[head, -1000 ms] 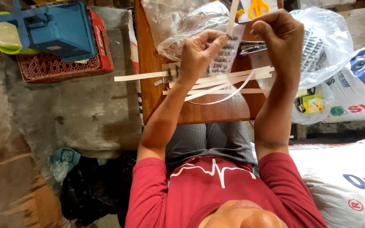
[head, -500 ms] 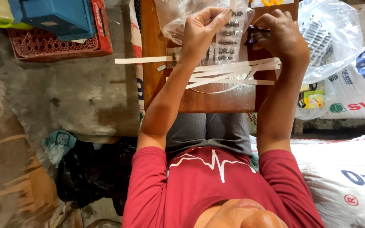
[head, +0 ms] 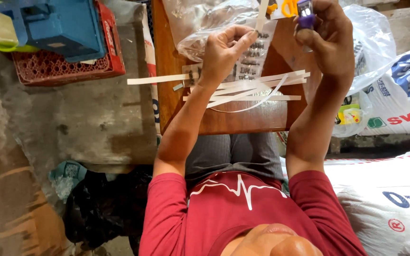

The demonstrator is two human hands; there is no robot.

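White paper strip [head: 262,12] pinched in left hand [head: 224,50] grip.

paper strip [head: 262,12]: white, narrow, upright, pinched | purple lighter [head: 305,14]: small, gripped, above wooden table's [head: 243,121] far edge

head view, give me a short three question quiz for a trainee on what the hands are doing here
1. True or false: the left hand pinches a thin white strip that stands upward.
2. What does the right hand hold? A) a small purple object B) a hammer C) a cup
3. Where do the loose white strips lie?

Key:
1. True.
2. A, a small purple object.
3. Across the brown wooden board over the person's lap, one end reaching past its left edge.
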